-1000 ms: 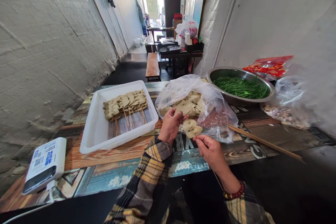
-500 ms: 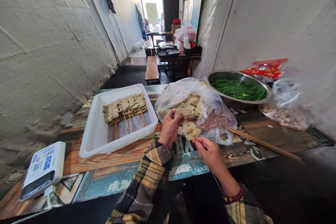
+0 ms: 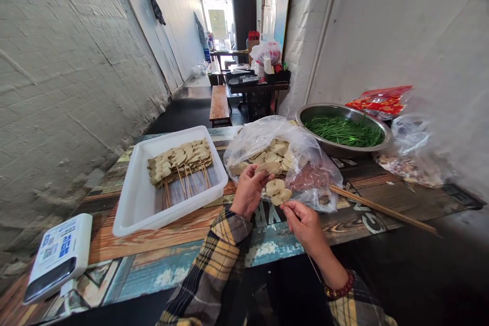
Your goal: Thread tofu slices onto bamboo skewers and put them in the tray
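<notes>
A flat beige slice (image 3: 268, 167) is pinched in my left hand (image 3: 249, 188), in front of the clear plastic bag. My right hand (image 3: 303, 221) grips a thin skewer whose top carries a few threaded beige slices (image 3: 278, 192); its lower end runs down beside my wrist. The slices look like tofu or gluten, but I cannot tell which. Behind both hands the open clear bag (image 3: 250, 137) holds many loose slices (image 3: 275, 152). To the left, a white plastic tray (image 3: 132, 204) contains a pile of filled skewers (image 3: 179, 159), their sticks pointing toward me.
A bundle of bare skewers (image 3: 382, 209) lies on the right of the wood-patterned table (image 3: 153, 249). Behind it stand a steel bowl (image 3: 346, 152) of green chives, a red packet (image 3: 382, 100) and a clear bag (image 3: 414, 150). A white box-shaped device (image 3: 59, 254) is at the left front.
The view has shifted slightly, so the tray and table sit a little lower and further left. Both hands keep their holds, with the single slice still just above the threaded ones.
</notes>
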`<state>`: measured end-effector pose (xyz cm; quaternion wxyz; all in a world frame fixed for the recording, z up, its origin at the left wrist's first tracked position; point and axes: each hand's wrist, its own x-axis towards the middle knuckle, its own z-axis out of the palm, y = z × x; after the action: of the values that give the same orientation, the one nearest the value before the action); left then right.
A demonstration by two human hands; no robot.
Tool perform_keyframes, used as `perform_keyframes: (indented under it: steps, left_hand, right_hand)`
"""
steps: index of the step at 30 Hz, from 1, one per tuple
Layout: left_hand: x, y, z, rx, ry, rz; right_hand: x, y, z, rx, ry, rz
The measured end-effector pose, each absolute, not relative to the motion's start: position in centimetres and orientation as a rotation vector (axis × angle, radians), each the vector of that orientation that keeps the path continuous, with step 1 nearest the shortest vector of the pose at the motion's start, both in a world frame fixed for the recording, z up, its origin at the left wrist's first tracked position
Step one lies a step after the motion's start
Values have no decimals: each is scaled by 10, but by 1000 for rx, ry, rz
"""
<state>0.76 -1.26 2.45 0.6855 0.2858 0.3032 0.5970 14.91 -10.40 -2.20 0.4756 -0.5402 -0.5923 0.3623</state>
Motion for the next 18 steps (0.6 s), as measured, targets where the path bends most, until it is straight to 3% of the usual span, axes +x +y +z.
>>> perform_keyframes:
  steps: [18]
  left_hand:
    - [12,-15,22,727,817,1306]
  right_hand:
    - [148,-102,-24,-1337,-1473,804]
